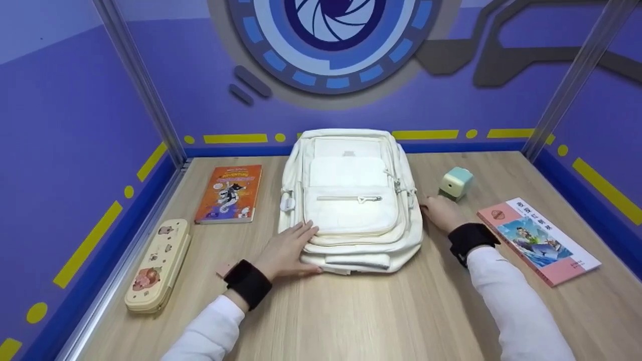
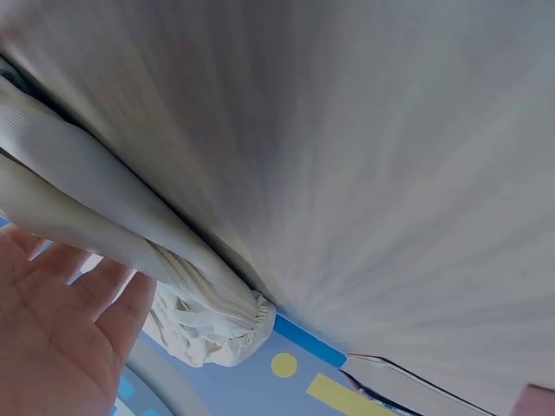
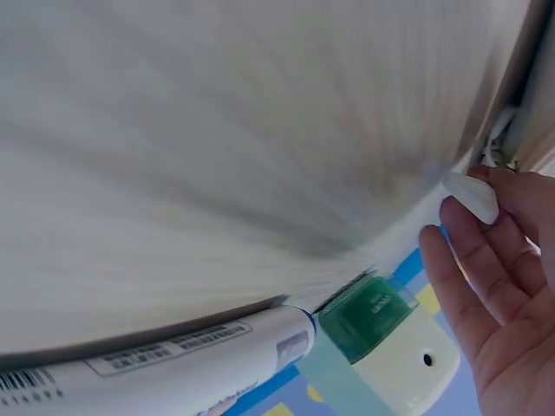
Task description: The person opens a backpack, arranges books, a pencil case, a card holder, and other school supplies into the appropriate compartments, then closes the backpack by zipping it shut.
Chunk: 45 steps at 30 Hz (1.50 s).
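A white backpack [image 1: 351, 210] lies on its back on the table, front pocket and zip facing up. My left hand [image 1: 286, 250] rests at its lower left corner, fingers extended over the edge; in the left wrist view the spread fingers of that left hand [image 2: 69, 321] lie against the fabric. At the bag's right side, my right hand [image 1: 444, 213] pinches a small white pull tab [image 3: 473, 198] between thumb and forefinger, as the right wrist view shows. Just beyond this hand stands a mint-and-cream pencil sharpener [image 1: 456, 181].
An orange book [image 1: 230, 194] lies left of the bag, with a cream pencil case [image 1: 158, 265] nearer the left edge. A pink-and-white book [image 1: 539, 240] lies at the right. Part of a small pink item [image 1: 224, 269] shows beside the left wrist. Purple walls [image 1: 190, 75] enclose the table.
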Each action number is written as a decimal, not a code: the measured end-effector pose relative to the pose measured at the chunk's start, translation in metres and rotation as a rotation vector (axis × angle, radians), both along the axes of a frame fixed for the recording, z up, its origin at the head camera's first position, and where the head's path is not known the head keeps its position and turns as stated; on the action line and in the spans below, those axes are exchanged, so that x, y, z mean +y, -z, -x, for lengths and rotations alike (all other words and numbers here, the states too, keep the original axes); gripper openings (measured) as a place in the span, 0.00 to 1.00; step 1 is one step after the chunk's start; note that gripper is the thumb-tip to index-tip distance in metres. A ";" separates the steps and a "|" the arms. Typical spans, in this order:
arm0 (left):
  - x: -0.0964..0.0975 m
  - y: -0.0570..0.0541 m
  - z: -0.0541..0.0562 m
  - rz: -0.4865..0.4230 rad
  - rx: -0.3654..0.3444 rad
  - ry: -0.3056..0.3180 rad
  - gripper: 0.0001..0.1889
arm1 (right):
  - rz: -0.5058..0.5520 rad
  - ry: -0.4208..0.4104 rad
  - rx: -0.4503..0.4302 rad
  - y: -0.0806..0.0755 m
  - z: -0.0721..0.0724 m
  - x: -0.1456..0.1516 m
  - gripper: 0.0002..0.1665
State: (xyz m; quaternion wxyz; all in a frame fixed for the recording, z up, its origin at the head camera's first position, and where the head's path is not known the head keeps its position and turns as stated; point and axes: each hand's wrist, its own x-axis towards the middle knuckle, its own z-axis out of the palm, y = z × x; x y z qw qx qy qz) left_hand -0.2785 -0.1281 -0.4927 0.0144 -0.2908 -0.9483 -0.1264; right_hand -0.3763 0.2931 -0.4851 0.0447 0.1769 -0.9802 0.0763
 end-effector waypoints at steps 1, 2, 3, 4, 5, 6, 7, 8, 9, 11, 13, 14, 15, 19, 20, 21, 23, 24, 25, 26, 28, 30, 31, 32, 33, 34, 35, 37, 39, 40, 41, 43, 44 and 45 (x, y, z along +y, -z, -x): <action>0.000 0.000 0.000 0.001 0.000 0.000 0.55 | 0.000 -0.001 0.001 0.000 -0.001 0.000 0.10; 0.000 0.000 0.000 0.002 -0.001 0.001 0.55 | 0.000 -0.003 0.004 -0.001 -0.003 0.000 0.11; 0.000 -0.001 0.000 0.002 -0.005 0.000 0.55 | 0.000 -0.004 0.007 -0.001 -0.004 0.000 0.11; 0.000 -0.001 0.000 0.000 -0.009 0.000 0.55 | 0.001 -0.006 0.011 0.000 -0.006 0.001 0.11; 0.000 -0.001 0.000 0.001 -0.013 -0.002 0.55 | 0.007 -0.010 0.017 0.000 -0.008 0.001 0.10; 0.000 -0.001 0.000 0.002 -0.017 -0.003 0.55 | 0.011 -0.017 0.025 0.000 -0.010 0.002 0.10; 0.000 -0.001 0.000 0.005 -0.017 -0.003 0.55 | 0.017 -0.021 0.032 0.001 -0.011 0.003 0.09; 0.000 -0.001 0.000 0.006 -0.016 -0.002 0.55 | 0.020 -0.027 0.045 0.001 -0.013 0.003 0.09; 0.000 -0.001 0.000 0.006 -0.013 -0.002 0.55 | 0.028 -0.034 0.056 0.002 -0.014 0.004 0.08; 0.000 -0.001 0.000 0.006 -0.007 0.000 0.54 | 0.040 -0.049 0.081 0.003 -0.017 0.005 0.08; 0.000 -0.002 -0.001 0.008 -0.002 0.004 0.54 | 0.047 -0.059 0.098 0.004 -0.019 0.006 0.08; 0.000 -0.002 -0.001 0.009 -0.002 0.004 0.54 | 0.051 -0.065 0.101 0.005 -0.021 0.006 0.08; 0.000 -0.002 -0.001 0.009 -0.001 0.005 0.54 | 0.055 -0.071 0.100 0.005 -0.022 0.006 0.08; 0.000 -0.003 -0.001 0.008 -0.011 0.006 0.55 | 0.072 -0.079 0.092 0.004 -0.029 0.007 0.07; 0.000 -0.003 -0.001 0.008 -0.013 0.006 0.55 | 0.076 -0.077 0.090 0.004 -0.031 0.008 0.07; 0.000 -0.003 -0.001 0.007 -0.016 0.005 0.55 | 0.080 -0.075 0.091 0.003 -0.033 0.008 0.06; 0.000 -0.003 0.000 0.006 -0.020 0.004 0.55 | 0.078 -0.071 0.093 0.003 -0.036 0.008 0.06; 0.001 -0.003 0.000 0.006 -0.021 0.002 0.55 | 0.074 -0.075 0.095 0.003 -0.038 0.008 0.06; 0.001 -0.003 0.000 0.006 -0.019 0.002 0.55 | 0.074 -0.078 0.092 0.003 -0.040 0.009 0.06; 0.001 -0.003 0.000 0.004 -0.021 0.000 0.55 | 0.073 -0.081 0.092 0.003 -0.041 0.009 0.06; 0.001 -0.003 0.000 -0.002 -0.025 -0.003 0.55 | 0.073 -0.088 0.091 0.004 -0.046 0.009 0.07; 0.001 -0.002 -0.001 -0.004 -0.032 -0.005 0.55 | 0.079 -0.090 0.085 0.004 -0.051 0.009 0.08; 0.001 -0.003 -0.001 -0.002 -0.035 -0.006 0.55 | 0.082 -0.088 0.080 0.005 -0.053 0.008 0.08; 0.001 -0.003 -0.001 -0.002 -0.041 -0.006 0.55 | 0.085 -0.087 0.081 0.006 -0.055 0.008 0.08; 0.001 -0.003 -0.001 0.001 -0.043 -0.006 0.55 | 0.090 -0.092 0.086 0.006 -0.058 0.008 0.09; 0.001 -0.003 -0.001 0.003 -0.044 -0.005 0.55 | 0.094 -0.092 0.089 0.007 -0.060 0.007 0.09; 0.001 -0.002 -0.001 0.008 -0.044 -0.004 0.55 | 0.097 -0.093 0.094 0.007 -0.062 0.007 0.09; 0.001 -0.003 -0.001 0.011 -0.044 0.001 0.55 | 0.103 -0.096 0.112 0.008 -0.067 0.006 0.10; 0.001 -0.003 -0.001 0.004 -0.040 0.004 0.55 | 0.107 -0.108 0.139 0.007 -0.072 0.005 0.10; 0.001 -0.003 -0.002 0.001 -0.039 0.005 0.55 | 0.107 -0.112 0.150 0.007 -0.075 0.005 0.10; 0.001 -0.004 -0.002 -0.001 -0.037 0.005 0.55 | 0.104 -0.123 0.165 0.006 -0.077 0.004 0.11; 0.001 -0.005 -0.002 -0.006 -0.034 0.003 0.55 | 0.106 -0.147 0.191 0.005 -0.081 0.003 0.11; 0.001 -0.005 -0.002 -0.008 -0.034 0.000 0.55 | 0.110 -0.161 0.197 0.004 -0.084 0.003 0.11; 0.001 -0.006 -0.002 -0.006 -0.034 -0.002 0.55 | 0.110 -0.169 0.200 0.003 -0.085 0.002 0.12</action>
